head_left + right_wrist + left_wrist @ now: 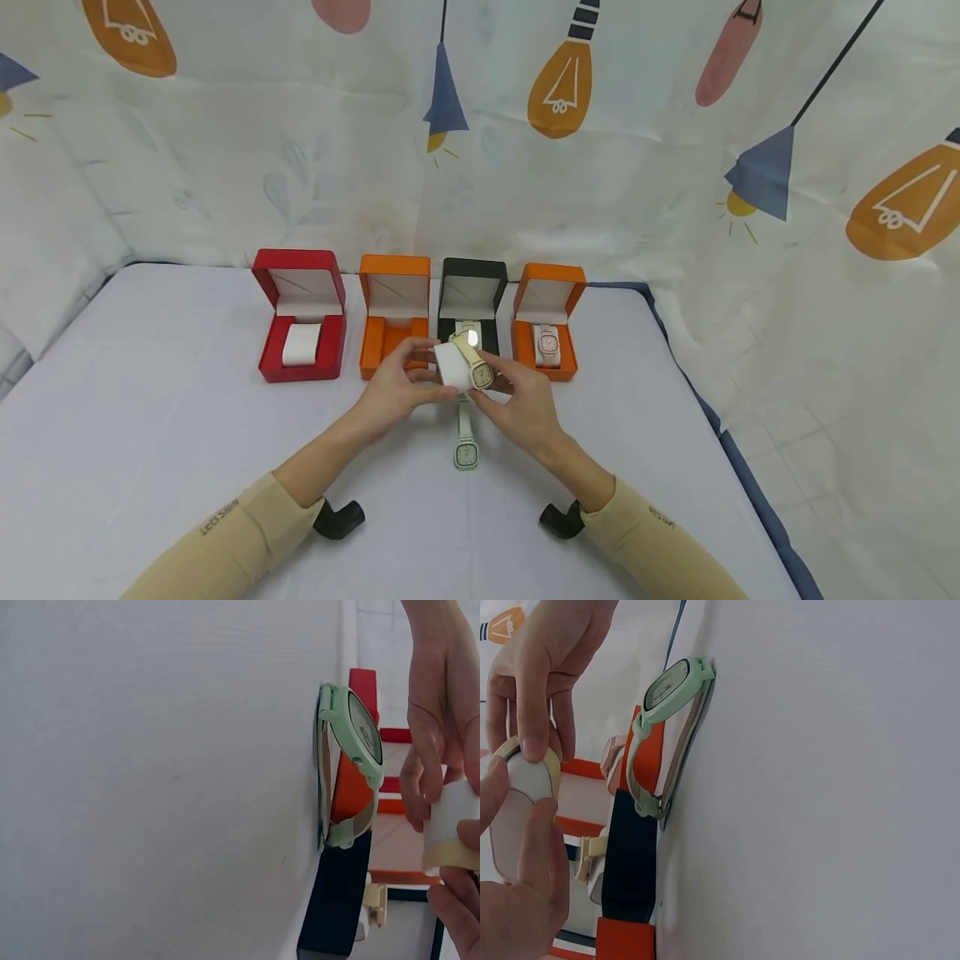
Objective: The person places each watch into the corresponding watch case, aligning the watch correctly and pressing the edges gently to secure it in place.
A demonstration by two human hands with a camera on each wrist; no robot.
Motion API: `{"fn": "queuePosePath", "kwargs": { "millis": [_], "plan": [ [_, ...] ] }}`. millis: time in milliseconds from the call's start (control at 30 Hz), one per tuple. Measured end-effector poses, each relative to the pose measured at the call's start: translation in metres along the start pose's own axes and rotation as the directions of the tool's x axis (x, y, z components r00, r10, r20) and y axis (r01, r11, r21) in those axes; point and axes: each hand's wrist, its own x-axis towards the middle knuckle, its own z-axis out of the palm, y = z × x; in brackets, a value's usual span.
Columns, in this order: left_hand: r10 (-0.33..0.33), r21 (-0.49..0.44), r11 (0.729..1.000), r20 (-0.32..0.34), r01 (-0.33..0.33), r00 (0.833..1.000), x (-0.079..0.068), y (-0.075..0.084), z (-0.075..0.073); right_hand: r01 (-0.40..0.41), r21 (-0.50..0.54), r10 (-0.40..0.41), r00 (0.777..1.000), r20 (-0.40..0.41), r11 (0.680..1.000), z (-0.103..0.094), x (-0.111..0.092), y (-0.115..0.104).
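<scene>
My left hand [397, 383] grips a white watch cushion [450, 367] between thumb and fingers, held up in front of the dark box. Around one end of that cushion runs the pale yellow strap of a watch [482, 375], its dial facing up. My right hand [528, 406] pinches this watch and strap from the other side; in the left wrist view its thumb presses near the cushion's rounded end [529, 778]. Below both hands, a mint green watch [466, 450] lies on the white tabletop with its strap closed in a loop.
Four lidded boxes stand open at the back: a red box [337, 346] with a white cushion, an orange box [371, 346], a dark box [490, 333] with a pale yellow watch [470, 331], and another orange box [567, 354] holding a pink watch [549, 343]. A patterned curtain hangs behind.
</scene>
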Motion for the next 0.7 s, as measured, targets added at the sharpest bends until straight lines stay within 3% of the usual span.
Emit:
{"fn": "queuePosePath", "kwargs": {
  "millis": [200, 333, 500, 600, 700],
  "plan": [
    [0.005, 0.001, 1.0, -0.011, -0.005, 1.0, -0.001, 0.0, 0.001, 0.029, -0.02, -0.029, 1.0, -0.004, 0.999, 0.002, 0.0, -0.004],
    [-0.004, -0.014, 1.0, 0.02, 0.004, 1.0, 0.0, -0.002, -0.002, 0.02, 0.011, -0.021, 0.999, 0.035, 1.0, 0.0, 0.0, -0.005],
    [-0.023, -0.029, 0.999, 0.068, 0.025, 0.997, 0.001, -0.002, -0.011, -0.063, 0.181, 0.028, 0.981, 0.193, 0.982, -0.012, 0.002, 0.002],
    [-0.021, -0.032, 0.999, 0.097, 0.024, 0.995, 0.001, 0.0, -0.015, -0.151, 0.285, 0.06, 0.951, 0.304, 0.947, -0.02, 0.005, 0.008],
    [-0.01, -0.032, 0.999, 0.133, 0.014, 0.991, 0.001, 0.001, -0.017, -0.214, 0.363, 0.072, 0.928, 0.366, 0.907, -0.025, 0.007, 0.014]
  ]
}}
